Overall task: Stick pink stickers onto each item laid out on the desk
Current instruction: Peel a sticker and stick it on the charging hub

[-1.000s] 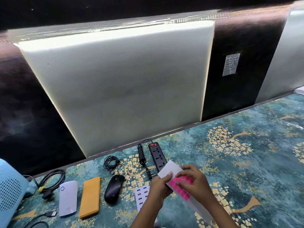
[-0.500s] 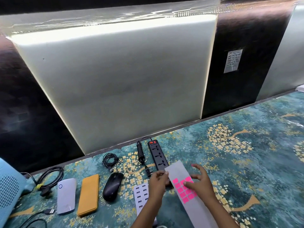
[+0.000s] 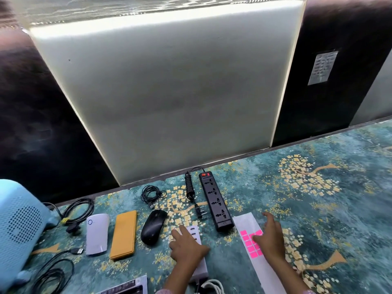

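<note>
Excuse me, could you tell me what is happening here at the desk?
A person is labelling gadgets laid out on a teal floral surface. The right hand rests on a long white backing strip of pink square stickers, fingers on the pink squares. The left hand lies flat on a white multi-port USB charger. No pink sticker shows on the black power strip, black mouse or orange case.

Hotel-like or office interior. A patterned teal carpet [image 3: 297, 209] with gold tree motifs carries a black power strip [image 3: 215, 201], a computer mouse [image 3: 153, 227] and cables, against a wall of padded pale panels [image 3: 169, 92] and dark panels [image 3: 331, 81].
</note>
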Available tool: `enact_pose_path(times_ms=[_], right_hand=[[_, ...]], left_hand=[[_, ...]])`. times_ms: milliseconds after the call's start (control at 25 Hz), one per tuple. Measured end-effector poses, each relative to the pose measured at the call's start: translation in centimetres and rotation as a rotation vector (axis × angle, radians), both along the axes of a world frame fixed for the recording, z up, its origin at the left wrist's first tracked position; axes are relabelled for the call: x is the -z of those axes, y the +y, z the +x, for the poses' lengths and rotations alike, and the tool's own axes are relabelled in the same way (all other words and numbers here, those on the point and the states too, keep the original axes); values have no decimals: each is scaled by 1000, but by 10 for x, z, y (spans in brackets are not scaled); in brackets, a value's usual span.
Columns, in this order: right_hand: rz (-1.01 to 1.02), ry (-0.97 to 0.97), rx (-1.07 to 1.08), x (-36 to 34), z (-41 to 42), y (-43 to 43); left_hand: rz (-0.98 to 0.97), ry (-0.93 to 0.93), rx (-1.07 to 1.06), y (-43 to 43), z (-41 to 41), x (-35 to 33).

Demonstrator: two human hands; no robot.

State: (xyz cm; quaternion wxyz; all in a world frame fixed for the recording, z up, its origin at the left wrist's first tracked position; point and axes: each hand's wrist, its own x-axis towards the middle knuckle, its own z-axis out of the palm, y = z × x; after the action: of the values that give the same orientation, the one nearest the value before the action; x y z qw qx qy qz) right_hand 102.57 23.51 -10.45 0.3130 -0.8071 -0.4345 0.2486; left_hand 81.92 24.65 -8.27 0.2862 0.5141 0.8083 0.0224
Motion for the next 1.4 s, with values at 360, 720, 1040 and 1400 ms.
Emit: enact_pose_path(times_ms=[360, 720, 1040, 1400], right_hand=[[191, 407, -341, -33, -48, 7], [63, 345, -733, -42, -106, 7], [56, 46, -878, -42, -122, 25], [101, -13, -721, -44, -123, 28]], left_hand=[[1, -985, -352, 11, -45, 5], [-117, -1452, -478, -7, -59, 14], [-117, -1449, -457, -5, -63, 29], [-127, -1441, -413, -2, -66, 33]])
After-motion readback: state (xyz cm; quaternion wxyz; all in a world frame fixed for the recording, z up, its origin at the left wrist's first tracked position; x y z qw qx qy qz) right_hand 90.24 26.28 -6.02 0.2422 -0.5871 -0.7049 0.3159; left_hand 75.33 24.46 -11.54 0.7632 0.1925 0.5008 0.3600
